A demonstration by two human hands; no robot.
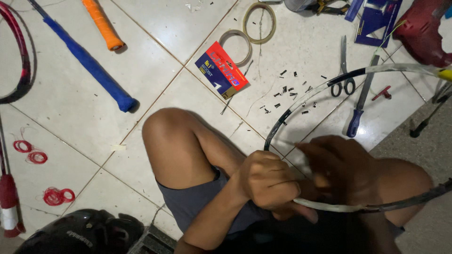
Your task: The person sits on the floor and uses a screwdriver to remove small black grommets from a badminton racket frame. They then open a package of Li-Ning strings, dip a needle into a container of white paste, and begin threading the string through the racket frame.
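Note:
An unstrung black-and-white racket frame (301,99) curves over my lap, above my bent knee (172,136). My left hand (268,181) is closed around the frame's lower rim. My right hand (336,167) is blurred, pressed on the same rim just to the right; its fingers look curled on the frame. Small black grommet pieces (289,91) lie scattered on the tile beyond the frame.
Scissors (343,70), a blue-handled awl (360,103), two tape rings (259,21), a red-blue packet (222,69), blue (89,63) and orange (102,23) racket handles, red string coils (56,195), a dark helmet (80,233) and a red stool (423,30) surround me.

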